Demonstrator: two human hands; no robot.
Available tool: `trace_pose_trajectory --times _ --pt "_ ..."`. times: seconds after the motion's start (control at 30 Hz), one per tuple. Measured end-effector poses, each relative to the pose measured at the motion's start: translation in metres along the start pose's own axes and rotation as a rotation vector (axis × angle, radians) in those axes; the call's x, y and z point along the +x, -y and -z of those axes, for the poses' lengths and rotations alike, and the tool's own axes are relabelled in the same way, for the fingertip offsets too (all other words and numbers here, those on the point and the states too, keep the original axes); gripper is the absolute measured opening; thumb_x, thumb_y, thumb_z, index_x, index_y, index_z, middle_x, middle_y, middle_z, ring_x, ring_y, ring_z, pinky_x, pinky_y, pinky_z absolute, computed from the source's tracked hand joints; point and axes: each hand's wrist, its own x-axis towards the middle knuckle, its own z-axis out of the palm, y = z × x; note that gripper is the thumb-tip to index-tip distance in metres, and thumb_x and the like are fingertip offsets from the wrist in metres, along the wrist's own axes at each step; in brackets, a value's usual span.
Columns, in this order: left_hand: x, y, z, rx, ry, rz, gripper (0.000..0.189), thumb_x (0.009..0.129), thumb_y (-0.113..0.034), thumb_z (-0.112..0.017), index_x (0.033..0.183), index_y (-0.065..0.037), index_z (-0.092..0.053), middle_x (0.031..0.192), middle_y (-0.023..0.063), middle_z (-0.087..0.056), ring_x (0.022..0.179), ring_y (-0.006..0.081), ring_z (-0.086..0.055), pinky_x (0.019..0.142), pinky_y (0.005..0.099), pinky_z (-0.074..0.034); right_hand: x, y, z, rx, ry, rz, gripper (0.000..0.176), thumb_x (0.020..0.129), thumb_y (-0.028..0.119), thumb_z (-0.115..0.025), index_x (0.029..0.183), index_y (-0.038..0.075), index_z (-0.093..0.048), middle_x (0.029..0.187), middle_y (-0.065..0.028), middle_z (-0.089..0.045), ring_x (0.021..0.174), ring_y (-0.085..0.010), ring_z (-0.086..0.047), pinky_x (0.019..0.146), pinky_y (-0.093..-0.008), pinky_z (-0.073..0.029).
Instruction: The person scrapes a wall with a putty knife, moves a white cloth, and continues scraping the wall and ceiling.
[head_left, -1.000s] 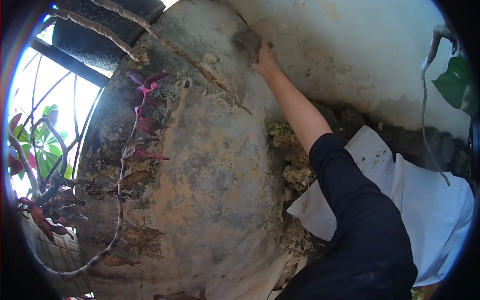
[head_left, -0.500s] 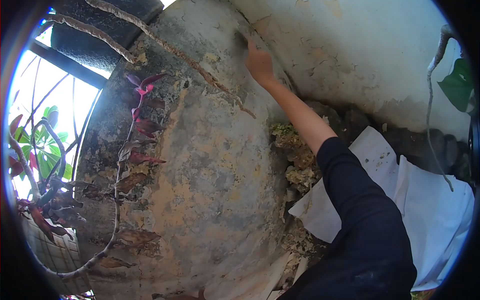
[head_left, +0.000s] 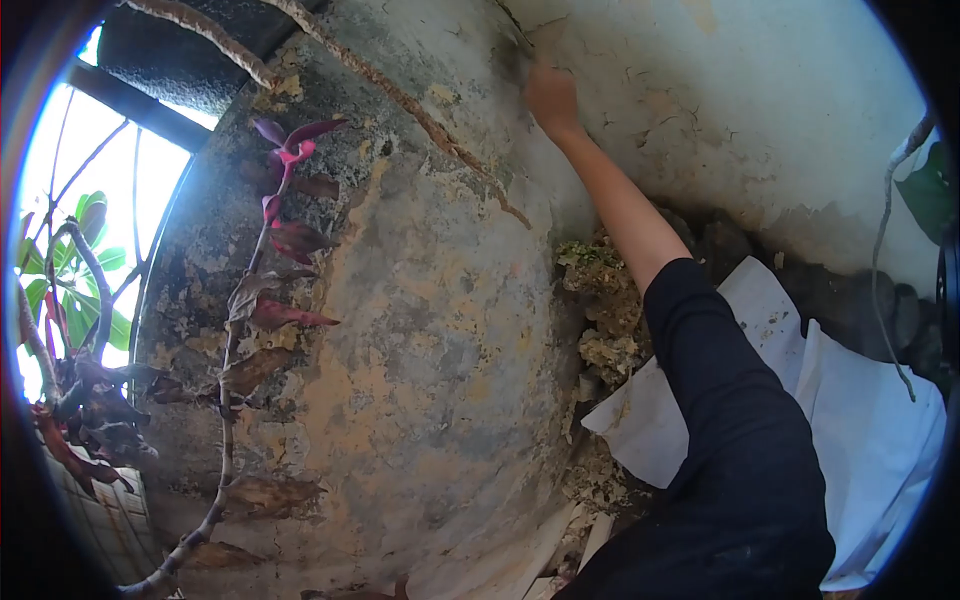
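Observation:
My right hand (head_left: 552, 98) is raised high, at the corner where the mottled, peeling wall (head_left: 440, 330) meets the paler wall (head_left: 760, 110). Its fingers are curled closed and partly turned away from me. Whatever they may hold is hidden. A dark smudged patch (head_left: 512, 60) and a crack lie just left of the hand. My left hand is out of view.
Woody stems (head_left: 400, 100) cross in front of the wall, and a pink-tipped plant (head_left: 290, 150) rises at the left. Crumbly stone (head_left: 610, 310) fills the corner's base. White sheets (head_left: 860, 430) lie at the right, near a hanging root (head_left: 880, 260).
The whole view has shifted somewhat. My right hand has moved slightly right along the corner, and the finger that pointed upward now looks curled in.

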Motion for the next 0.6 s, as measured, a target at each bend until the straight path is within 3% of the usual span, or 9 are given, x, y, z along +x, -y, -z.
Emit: trace_pose_trajectory --times 0.07,0.13,0.27,0.37,0.43,0.47,0.53,0.57,0.6 --pt "-0.001 0.008 0.005 0.022 0.014 -0.017 0.142 0.037 -0.095 -0.024 0.133 0.01 -0.016 0.124 0.0482 -0.016 0.12 0.0521 -0.026 0.081 0.0448 -0.039 -0.016 -0.015 -0.006 -0.165 0.062 0.102 0.012 0.078 0.006 -0.052 0.085 -0.003 -0.053 0.061 -0.0202 -0.055 0.056 -0.0353 -0.056 0.051 -0.0426 -0.042" --pt "0.0 0.012 0.012 0.034 0.035 -0.015 0.142 0.037 -0.095 -0.024 0.133 0.01 -0.017 0.124 0.0483 -0.017 0.12 0.052 -0.027 0.081 0.0442 -0.039 -0.03 -0.036 -0.005 -0.138 0.028 0.009 0.012 0.077 0.006 -0.052 0.084 -0.004 -0.053 0.056 -0.0203 -0.053 0.053 -0.0348 -0.055 0.05 -0.0427 -0.042" --pt "0.001 0.017 0.023 0.072 0.07 -0.027 0.142 0.038 -0.095 -0.023 0.133 0.01 -0.018 0.123 0.0485 -0.018 0.12 0.052 -0.028 0.081 0.0431 -0.039 -0.055 -0.006 0.043 -0.051 0.052 -0.136 0.013 0.076 0.007 -0.053 0.083 -0.004 -0.052 0.056 -0.0199 -0.053 0.053 -0.0355 -0.055 0.05 -0.0427 -0.044" --pt "0.001 0.022 0.035 0.087 0.078 -0.048 0.141 0.038 -0.095 -0.022 0.133 0.01 -0.018 0.123 0.0486 -0.018 0.12 0.0519 -0.029 0.081 0.0425 -0.039 -0.081 0.027 0.063 0.051 -0.058 0.027 0.015 0.076 0.008 -0.052 0.087 -0.003 -0.054 0.054 -0.0176 -0.053 0.049 -0.035 -0.054 0.046 -0.042 -0.043" --pt "0.0 0.024 0.038 0.119 -0.05 -0.04 0.139 0.041 -0.093 -0.027 0.133 0.011 -0.017 0.122 0.0502 -0.017 0.117 0.0543 -0.03 0.079 0.0418 -0.04 -0.101 0.027 0.057 -0.081 0.142 0.088 0.018 0.078 0.007 -0.05 0.092 -0.003 -0.055 0.052 -0.0158 -0.052 0.045 -0.0335 -0.053 0.043 -0.0408 -0.041" --pt "0.0 0.026 0.041 0.116 -0.049 -0.037 0.139 0.041 -0.093 -0.027 0.133 0.011 -0.017 0.122 0.0502 -0.017 0.117 0.0543 -0.03 0.079 0.0418 -0.04 -0.1 0.023 0.055 -0.081 0.14 0.09 0.018 0.078 0.007 -0.05 0.092 -0.003 -0.055 0.052 -0.0158 -0.052 0.045 -0.0335 -0.053 0.043 -0.0408 -0.041" --pt "0.002 0.028 0.047 0.054 0.061 -0.057 0.138 0.042 -0.093 -0.028 0.133 0.012 -0.016 0.12 0.0513 -0.017 0.115 0.056 -0.031 0.078 0.0416 -0.041 -0.088 0.015 0.048 -0.192 0.155 -0.078 0.028 0.074 0.002 -0.052 0.102 -0.003 -0.052 0.051 -0.0138 -0.052 0.046 -0.0247 -0.056 0.042 -0.0357 -0.042" --pt "0.003 0.029 0.047 0.053 0.064 -0.048 0.138 0.042 -0.093 -0.028 0.133 0.012 -0.016 0.12 0.0513 -0.017 0.115 0.056 -0.031 0.078 0.0416 -0.041 -0.085 0.025 0.053 -0.185 0.149 -0.075 0.028 0.074 0.002 -0.052 0.102 -0.003 -0.052 0.051 -0.0138 -0.052 0.046 -0.0247 -0.056 0.042 -0.0357 -0.042" --pt "0.002 0.03 0.048 0.014 0.038 -0.059 0.138 0.043 -0.092 -0.029 0.132 0.012 -0.016 0.12 0.0515 -0.017 0.114 0.0569 -0.031 0.079 0.043 -0.041 -0.081 0.037 0.063 -0.043 0.065 0.05 0.024 0.076 0.004 -0.051 0.099 -0.001 -0.054 0.051 -0.0146 -0.052 0.046 -0.0287 -0.055 0.043 -0.0374 -0.043"
